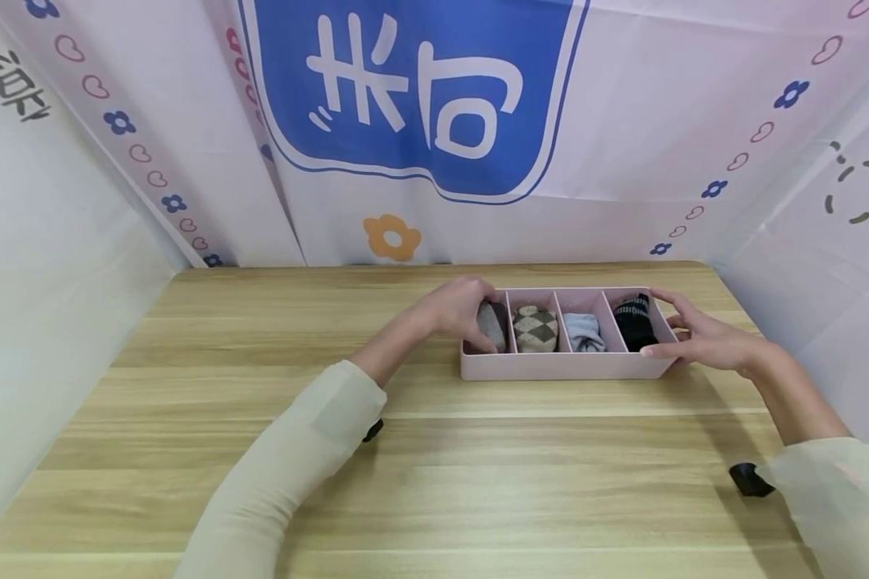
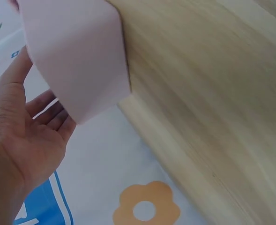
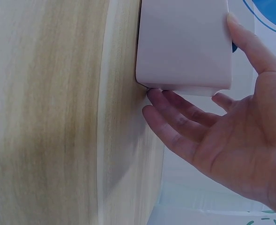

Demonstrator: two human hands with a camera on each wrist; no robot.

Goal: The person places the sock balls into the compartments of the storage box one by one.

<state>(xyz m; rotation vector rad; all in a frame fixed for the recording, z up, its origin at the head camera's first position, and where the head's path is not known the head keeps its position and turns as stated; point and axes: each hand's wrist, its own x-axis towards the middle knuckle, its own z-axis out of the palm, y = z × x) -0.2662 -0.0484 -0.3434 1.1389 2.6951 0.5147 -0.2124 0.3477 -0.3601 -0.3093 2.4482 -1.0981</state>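
A pink divided storage box (image 1: 572, 367) stands toward the back of the wooden table. My left hand (image 1: 458, 310) reaches into its leftmost compartment, thumb and fingers around a rolled grey sock (image 1: 492, 326); in the left wrist view the box wall hides the fingertips. Argyle-patterned socks (image 1: 536, 328), light grey-blue socks (image 1: 585, 332) and black socks with pale stripes (image 1: 633, 322) occupy the other compartments. With thumb and index finger at opposite rims, my right hand (image 1: 713, 338) holds the box's right end. Its other fingers bend beside the end wall in the right wrist view.
The wooden tabletop (image 1: 478, 482) spreads in front of the box. White printed cloth (image 1: 608, 225) hangs behind it, with a blue panel (image 1: 405, 153) and an orange flower (image 1: 393, 237). Dark wrist gear (image 1: 751, 480) shows near the right sleeve.
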